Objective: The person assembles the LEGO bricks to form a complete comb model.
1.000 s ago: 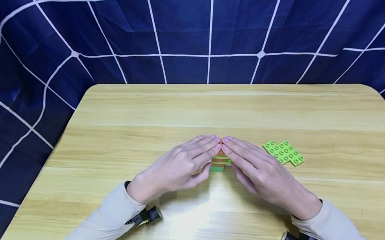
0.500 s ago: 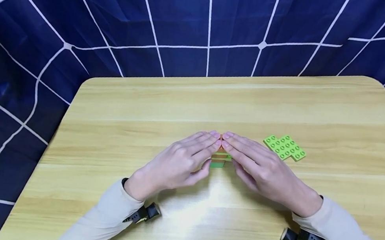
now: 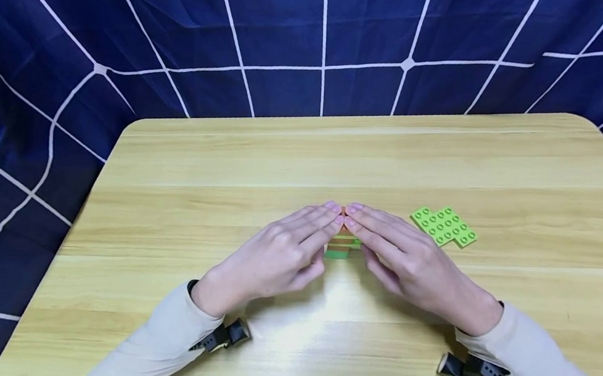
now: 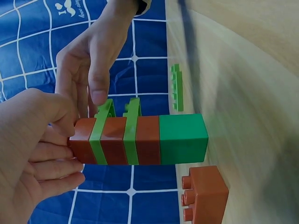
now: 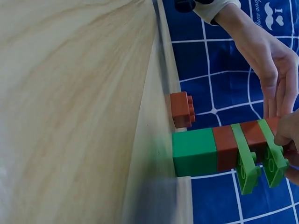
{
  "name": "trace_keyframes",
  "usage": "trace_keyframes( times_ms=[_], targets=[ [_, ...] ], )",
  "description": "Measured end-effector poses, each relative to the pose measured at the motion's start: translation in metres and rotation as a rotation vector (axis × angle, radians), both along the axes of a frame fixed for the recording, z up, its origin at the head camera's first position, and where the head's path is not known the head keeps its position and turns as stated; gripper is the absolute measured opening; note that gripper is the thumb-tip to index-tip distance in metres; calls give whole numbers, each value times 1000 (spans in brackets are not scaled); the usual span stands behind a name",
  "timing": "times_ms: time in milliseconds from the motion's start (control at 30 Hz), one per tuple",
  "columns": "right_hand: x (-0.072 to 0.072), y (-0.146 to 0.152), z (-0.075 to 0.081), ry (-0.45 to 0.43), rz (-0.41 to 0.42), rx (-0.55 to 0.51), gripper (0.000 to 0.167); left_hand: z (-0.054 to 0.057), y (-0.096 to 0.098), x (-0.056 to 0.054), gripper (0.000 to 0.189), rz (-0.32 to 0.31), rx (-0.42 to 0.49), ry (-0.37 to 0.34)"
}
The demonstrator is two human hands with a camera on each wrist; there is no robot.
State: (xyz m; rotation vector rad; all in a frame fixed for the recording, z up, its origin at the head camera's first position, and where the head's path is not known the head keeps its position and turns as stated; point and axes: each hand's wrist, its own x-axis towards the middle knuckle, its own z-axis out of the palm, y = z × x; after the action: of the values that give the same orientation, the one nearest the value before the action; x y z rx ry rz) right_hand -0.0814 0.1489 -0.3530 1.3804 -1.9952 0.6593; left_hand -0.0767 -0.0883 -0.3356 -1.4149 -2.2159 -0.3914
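Observation:
A tower of toy building bricks (image 4: 148, 140) stands upright on the table between my hands, mostly covered by them in the head view. Its base is a dark green brick (image 4: 183, 139); above it, orange-brown bricks alternate with two lime plates (image 5: 247, 168) whose studded ends jut out to the right. My left hand (image 3: 272, 253) touches the topmost orange brick (image 4: 83, 140) with extended fingertips, thumb lower and apart. From the other side, my right hand (image 3: 410, 259) meets the same brick with straight fingers, its thumb hanging free.
To the right lie flat lime studded plates (image 3: 445, 226), joined in a stepped shape. A loose orange brick (image 4: 208, 195) sits left of the tower, hidden under my left hand in the head view. A dark blue cloth with white lines (image 3: 275, 30) hangs behind the wooden table (image 3: 215, 159).
The head view has tilted slightly, so the cloth's lettering slides off the top. Both hands keep their fingertips at the tower's top with hardly any movement.

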Motion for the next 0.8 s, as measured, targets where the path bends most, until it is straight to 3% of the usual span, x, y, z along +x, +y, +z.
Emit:
trace_keyframes(
  times_ms=[333,433,567,667,800],
  targets=[
    [-4,2,2,-71,62,62,40,4,-8,4,42,53,-34,26],
    [-5,13,1,-96,24,63,45,5,-9,6,45,65,-53,32],
    [-8,45,-2,-156,-179,50,48,7,-3,4,43,53,-58,43],
    [-10,68,-7,-264,-379,142,44,8,0,3,42,47,-58,55],
    [-12,83,-17,-336,-530,272,48,7,1,2,42,44,-56,54]
  ],
)
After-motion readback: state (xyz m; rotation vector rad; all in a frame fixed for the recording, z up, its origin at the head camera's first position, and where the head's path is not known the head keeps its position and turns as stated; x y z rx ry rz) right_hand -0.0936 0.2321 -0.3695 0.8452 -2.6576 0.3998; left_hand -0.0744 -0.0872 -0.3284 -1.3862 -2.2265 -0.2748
